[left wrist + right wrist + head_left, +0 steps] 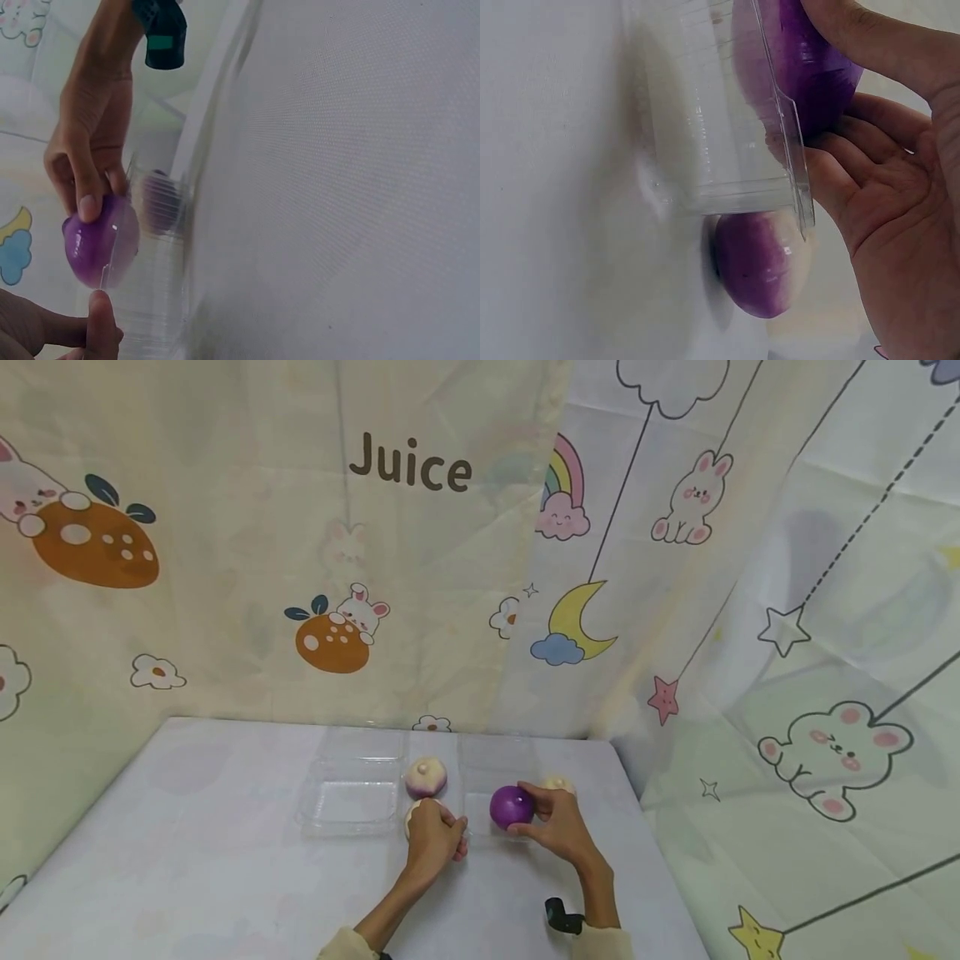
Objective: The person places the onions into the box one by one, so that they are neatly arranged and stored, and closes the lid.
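My right hand (558, 822) grips a purple turnip (512, 807) between thumb and fingers, over a clear plastic clamshell box (480, 835). In the right wrist view the turnip (821, 67) shows partly through the box wall (739, 196). My left hand (437, 837) is at the near left corner of this box, its thumb (101, 319) and finger pinching the thin clear edge. A purple-and-white turnip (426, 779) lies just beyond my left hand, and another (409, 818) is mostly hidden behind it. One more turnip (757, 262) lies right of the box.
A second clear plastic clamshell box (352, 810) stands open on the left, its lid leaning back. Both boxes are on a white-covered table (225, 860). Printed curtains (450, 568) hang behind the table and along its right side. A black strap-like piece (562, 917) is at my right wrist.
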A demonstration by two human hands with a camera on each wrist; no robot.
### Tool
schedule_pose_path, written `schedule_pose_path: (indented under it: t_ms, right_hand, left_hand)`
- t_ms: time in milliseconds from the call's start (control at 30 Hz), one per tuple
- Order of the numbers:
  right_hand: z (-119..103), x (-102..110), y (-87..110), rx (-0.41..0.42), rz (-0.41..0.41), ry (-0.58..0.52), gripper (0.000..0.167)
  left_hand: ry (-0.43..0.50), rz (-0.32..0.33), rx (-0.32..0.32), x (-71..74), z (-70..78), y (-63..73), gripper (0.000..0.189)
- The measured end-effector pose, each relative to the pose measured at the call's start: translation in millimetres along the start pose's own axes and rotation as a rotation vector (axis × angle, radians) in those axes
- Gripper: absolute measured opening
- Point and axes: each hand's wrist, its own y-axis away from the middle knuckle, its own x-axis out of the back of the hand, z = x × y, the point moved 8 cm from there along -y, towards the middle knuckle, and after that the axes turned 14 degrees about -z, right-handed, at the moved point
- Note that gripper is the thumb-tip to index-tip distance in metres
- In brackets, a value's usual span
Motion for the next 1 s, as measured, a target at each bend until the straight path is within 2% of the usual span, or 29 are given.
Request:
schedule_pose_path:
  t_ms: [200, 467, 700, 1000]
  right_hand:
    - [4, -8, 1.4, -0.018, -0.02, -0.046, 0.078]
    - [9, -15, -1.5, -0.011, -0.049, -0.052, 0.08]
    - [7, -19, -9.1, 0.011, -0.079, -0.066, 0.081]
    - [2, -18, -16.1, 0.026, -0.088, -0.069, 0.081]
  left_hand:
    - [-0.037, 0.005, 0.0, -1.2, -1.3, 4.4, 0.028]
    - [-0.019, 0.01, 0.004, -2.8, -4.9, 7.0, 0.028]
    - [-0.002, 0.012, -0.004, -1.7, -4.2, 5.6, 0.027]
    - [-0.034, 0.032, -0.017, 1.0, -1.3, 0.8, 0.028]
